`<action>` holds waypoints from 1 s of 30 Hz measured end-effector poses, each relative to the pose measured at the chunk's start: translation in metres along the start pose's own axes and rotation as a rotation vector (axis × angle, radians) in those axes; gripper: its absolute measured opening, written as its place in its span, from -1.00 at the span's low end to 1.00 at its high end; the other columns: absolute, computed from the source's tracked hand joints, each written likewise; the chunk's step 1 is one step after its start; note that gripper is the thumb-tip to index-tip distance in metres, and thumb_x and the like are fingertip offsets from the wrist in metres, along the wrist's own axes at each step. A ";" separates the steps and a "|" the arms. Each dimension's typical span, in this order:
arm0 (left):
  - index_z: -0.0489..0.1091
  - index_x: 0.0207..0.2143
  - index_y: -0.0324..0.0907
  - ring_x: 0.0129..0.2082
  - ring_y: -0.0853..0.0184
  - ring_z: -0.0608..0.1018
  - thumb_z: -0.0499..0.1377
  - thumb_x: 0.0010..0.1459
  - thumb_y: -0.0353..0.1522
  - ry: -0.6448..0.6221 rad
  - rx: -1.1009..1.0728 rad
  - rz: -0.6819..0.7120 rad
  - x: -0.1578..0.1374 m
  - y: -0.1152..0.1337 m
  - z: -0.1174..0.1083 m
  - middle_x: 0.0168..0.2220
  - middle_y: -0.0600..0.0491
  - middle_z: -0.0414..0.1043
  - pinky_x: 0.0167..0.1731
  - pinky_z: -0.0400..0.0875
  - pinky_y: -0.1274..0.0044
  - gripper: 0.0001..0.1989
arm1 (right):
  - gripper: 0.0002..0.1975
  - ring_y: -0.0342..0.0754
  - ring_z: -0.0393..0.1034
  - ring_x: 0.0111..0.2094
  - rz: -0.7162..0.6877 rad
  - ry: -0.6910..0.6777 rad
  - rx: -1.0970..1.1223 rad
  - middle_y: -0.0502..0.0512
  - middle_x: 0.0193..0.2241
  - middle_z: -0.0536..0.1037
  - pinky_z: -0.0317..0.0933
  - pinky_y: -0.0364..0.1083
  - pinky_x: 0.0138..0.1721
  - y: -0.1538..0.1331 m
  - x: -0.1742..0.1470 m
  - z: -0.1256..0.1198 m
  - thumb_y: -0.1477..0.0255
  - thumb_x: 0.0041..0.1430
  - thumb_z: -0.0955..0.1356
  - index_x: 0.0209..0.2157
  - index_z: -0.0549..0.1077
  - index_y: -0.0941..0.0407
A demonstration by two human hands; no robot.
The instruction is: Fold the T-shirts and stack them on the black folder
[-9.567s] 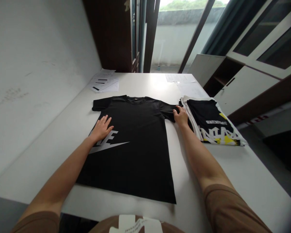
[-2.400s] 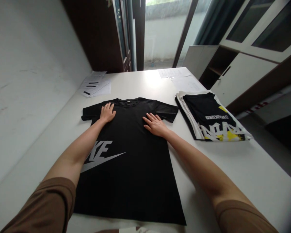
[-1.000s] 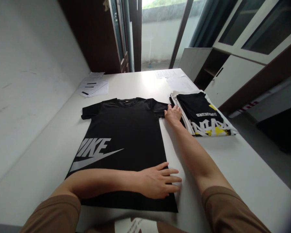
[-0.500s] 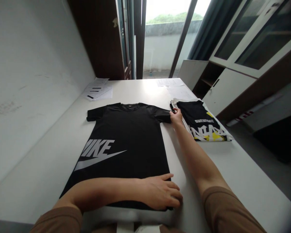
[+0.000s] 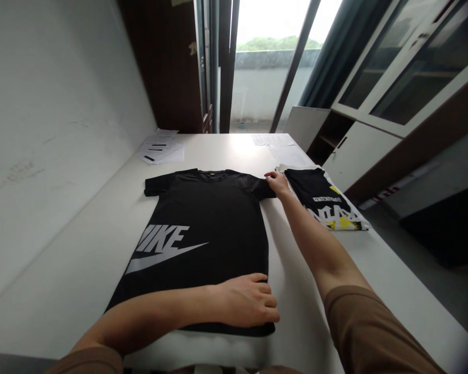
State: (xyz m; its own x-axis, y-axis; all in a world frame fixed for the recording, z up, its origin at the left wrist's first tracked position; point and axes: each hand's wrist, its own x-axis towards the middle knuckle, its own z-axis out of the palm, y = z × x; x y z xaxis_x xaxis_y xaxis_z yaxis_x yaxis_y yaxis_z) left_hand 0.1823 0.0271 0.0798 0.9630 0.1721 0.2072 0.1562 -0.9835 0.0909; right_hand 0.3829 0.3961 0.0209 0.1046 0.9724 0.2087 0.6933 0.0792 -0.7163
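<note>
A black T-shirt (image 5: 214, 223) lies face up and spread out, its neckline toward the far side and a grey printed logo at lower left. My left hand (image 5: 249, 301) reaches across the lower part of the shirt, fingers curled and closed on its right side edge near the hem. At the sleeve on the right, my right hand (image 5: 277, 183) pinches the upper edge of the cloth. The fingertips of the left hand are partly hidden beneath it.
Folded clothes (image 5: 315, 200) with white and yellow print are stacked on the white table (image 5: 74, 249), right beside my right hand. Papers (image 5: 161, 148) lie at the far left, and more sheets (image 5: 284, 150) at the far right. A wall (image 5: 54, 114) borders the left side.
My left hand has shifted slightly left, its fingers drawing from spread to curled at the shirt's side edge. My right hand has moved a little inward along the sleeve. The view has tilted slightly.
</note>
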 end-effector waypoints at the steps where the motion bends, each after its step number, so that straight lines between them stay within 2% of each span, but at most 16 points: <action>1: 0.46 -0.26 -0.11 -0.23 0.30 0.52 0.13 0.37 -0.40 0.009 0.013 -0.002 -0.004 0.000 -0.003 -0.28 0.05 0.52 0.07 0.32 0.37 -0.87 | -0.63 0.03 0.48 -0.24 -0.031 0.015 -0.003 0.19 -0.26 0.65 0.30 -0.07 -0.18 -0.009 0.004 0.000 0.43 0.10 0.31 -0.12 0.66 0.19; 5: 0.43 -0.29 -0.14 -0.33 0.32 0.48 0.15 0.36 -0.44 0.040 0.027 -0.054 -0.023 0.003 -0.008 -0.35 0.08 0.48 -0.03 0.36 0.43 -0.88 | -0.69 0.01 0.50 -0.19 -0.182 -0.022 -0.046 0.09 -0.23 0.67 0.31 -0.08 -0.08 -0.058 0.017 0.005 0.42 0.13 0.35 -0.14 0.67 0.09; 8: 0.41 -0.28 -0.16 -0.36 0.33 0.45 0.14 0.37 -0.44 0.066 0.025 -0.117 -0.040 0.008 -0.009 -0.36 0.09 0.46 -0.10 0.36 0.44 -0.89 | -0.70 -0.01 0.50 -0.15 -0.311 -0.074 -0.092 0.05 -0.21 0.67 0.31 -0.09 -0.02 -0.100 0.021 0.018 0.49 0.12 0.35 -0.15 0.67 0.07; 12: 0.40 -0.28 -0.15 -0.36 0.34 0.45 0.14 0.38 -0.43 0.075 0.029 -0.185 -0.058 0.018 -0.009 -0.37 0.08 0.46 -0.20 0.34 0.45 -0.89 | -0.67 -0.04 0.49 -0.15 -0.422 -0.124 -0.152 0.06 -0.16 0.64 0.30 -0.12 0.00 -0.149 0.016 0.055 0.56 0.13 0.34 -0.12 0.67 0.07; 16: 0.41 -0.25 -0.15 -0.34 0.33 0.47 0.16 0.36 -0.37 0.081 0.000 -0.248 -0.074 0.021 -0.004 -0.35 0.08 0.49 -0.27 0.33 0.43 -0.92 | -0.72 -0.01 0.49 -0.09 -0.440 -0.189 -0.201 0.10 -0.11 0.64 0.29 -0.12 0.01 -0.182 -0.001 0.101 0.49 0.22 0.35 -0.11 0.67 0.07; 20: 0.41 -0.19 -0.14 -0.30 0.31 0.50 0.22 0.30 -0.33 0.046 -0.069 -0.311 -0.088 0.018 -0.001 -0.31 0.09 0.51 -0.28 0.33 0.41 -0.93 | -0.72 0.02 0.48 -0.06 -0.431 -0.247 -0.260 0.15 -0.08 0.62 0.28 -0.10 0.02 -0.201 -0.022 0.142 0.42 0.31 0.31 -0.12 0.67 0.07; 23: 0.41 -0.20 -0.13 -0.28 0.30 0.51 0.21 0.29 -0.33 0.026 -0.094 -0.339 -0.095 0.014 -0.004 -0.30 0.09 0.52 -0.29 0.31 0.40 -0.93 | -0.71 0.04 0.47 -0.08 -0.453 -0.241 -0.274 0.18 -0.07 0.58 0.29 -0.08 0.00 -0.207 -0.036 0.163 0.39 0.35 0.28 -0.12 0.65 0.08; 27: 0.39 -0.23 -0.13 -0.28 0.29 0.51 0.20 0.27 -0.36 0.012 -0.117 -0.373 -0.102 0.012 -0.008 -0.31 0.09 0.52 -0.28 0.31 0.39 -0.95 | -0.70 0.03 0.46 -0.11 -0.570 -0.183 -0.225 0.18 -0.02 0.53 0.30 -0.06 -0.04 -0.208 -0.047 0.181 0.39 0.40 0.24 -0.08 0.61 0.08; 30: 0.40 -0.24 -0.13 -0.30 0.29 0.50 0.21 0.26 -0.32 0.009 -0.141 -0.375 -0.104 0.012 -0.003 -0.33 0.10 0.51 -0.28 0.31 0.38 -0.92 | -0.73 0.01 0.46 -0.11 -0.660 -0.193 -0.131 0.13 -0.04 0.53 0.30 -0.08 -0.02 -0.206 -0.049 0.193 0.40 0.39 0.27 -0.09 0.60 0.07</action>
State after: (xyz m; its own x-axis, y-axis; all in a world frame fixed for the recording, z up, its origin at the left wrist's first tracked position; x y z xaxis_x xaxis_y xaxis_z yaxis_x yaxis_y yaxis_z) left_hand 0.0830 -0.0023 0.0624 0.8428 0.5190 0.1425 0.4645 -0.8352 0.2943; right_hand 0.0977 0.3743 0.0298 -0.4881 0.7528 0.4416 0.6497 0.6513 -0.3921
